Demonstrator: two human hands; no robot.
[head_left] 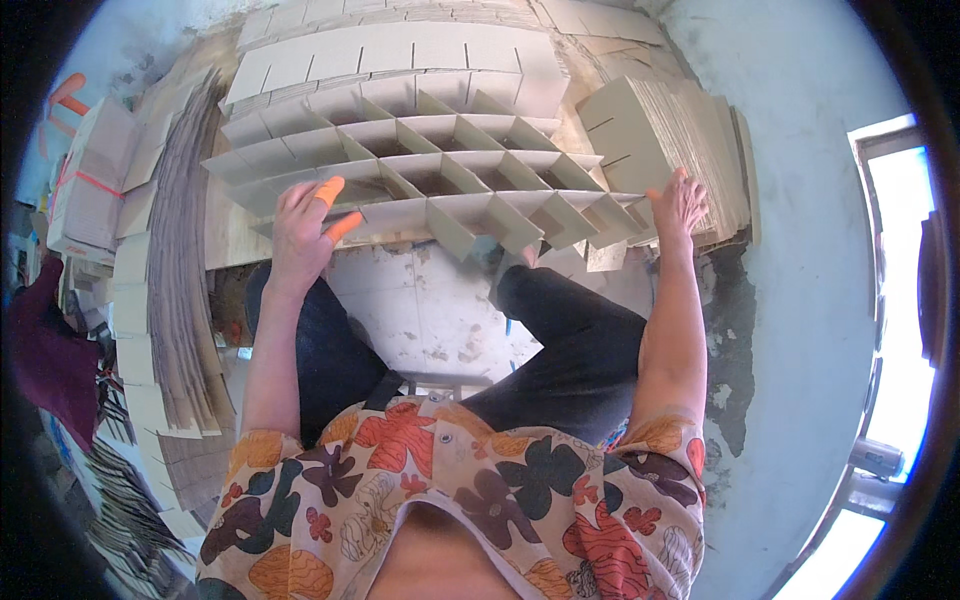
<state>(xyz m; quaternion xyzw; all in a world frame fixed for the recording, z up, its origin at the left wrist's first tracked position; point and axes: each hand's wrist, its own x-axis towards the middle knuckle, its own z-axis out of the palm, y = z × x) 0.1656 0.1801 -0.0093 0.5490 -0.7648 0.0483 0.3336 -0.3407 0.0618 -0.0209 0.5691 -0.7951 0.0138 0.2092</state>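
A cardboard divider grid of interlocked slotted strips stands in front of me, its cells open toward me. Along its near side runs a long cardboard strip, with short cross pieces jutting out below it. At the strip's left part is my left hand, orange covers on its thumb and index finger, the strip passing between them. My right hand grips the strip's right end, thumb toward the grid. Some of its fingers are hidden behind the card.
Behind the grid lie stacked slotted cardboard strips. More cardboard stacks stand at the right and along the left. A white box with red strapping is at far left. A pale blue wall rises on the right.
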